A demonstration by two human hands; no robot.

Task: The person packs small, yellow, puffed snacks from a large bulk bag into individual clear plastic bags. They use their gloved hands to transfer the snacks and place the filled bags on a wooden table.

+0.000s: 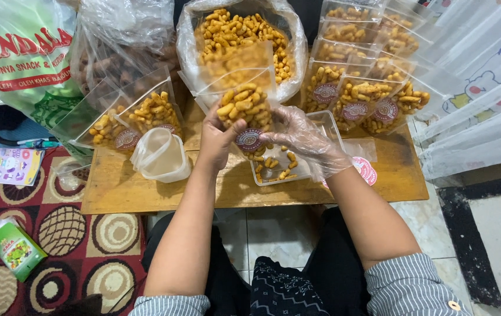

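Note:
My left hand [215,140] grips the left side of a clear snack pouch [244,108] with a round sticker, part filled with yellow fried snack sticks. My right hand [306,140], in a thin clear plastic glove, holds the pouch's right side. The pouch hangs upright over a clear rectangular tub [279,167] with a few loose sticks in it, on a low wooden table [115,187]. Just behind the pouch sits a big open plastic bag [244,35] full of the same snack.
Filled pouches lie at the left [145,114] and stand stacked at the back right [367,93]. A white plastic scoop cup [159,155] sits left of my hands. Round stickers [366,169] lie at the right. A green box [16,248] rests on the patterned rug.

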